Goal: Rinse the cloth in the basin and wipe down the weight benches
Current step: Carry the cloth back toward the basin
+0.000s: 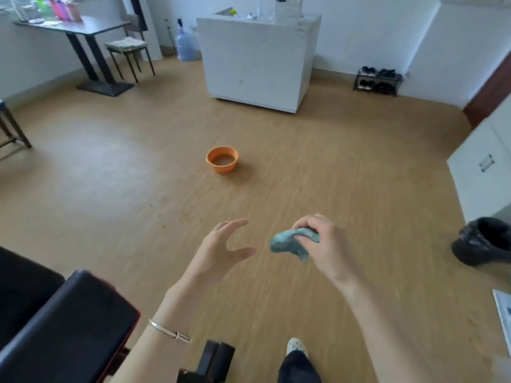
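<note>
A bunched blue-green cloth hangs from my right hand, whose fingers are curled round its upper end. My left hand hovers just left of the cloth with fingers spread, touching nothing. An orange basin stands on the wooden floor well ahead of both hands, with what looks like water inside. A black padded weight bench with red trim fills the lower left corner, beside my left forearm.
A white counter block stands beyond the basin. A black bin sits at the right edge by white cabinets. A dark table and stool are far left, a shoe rack far right. My foot is below.
</note>
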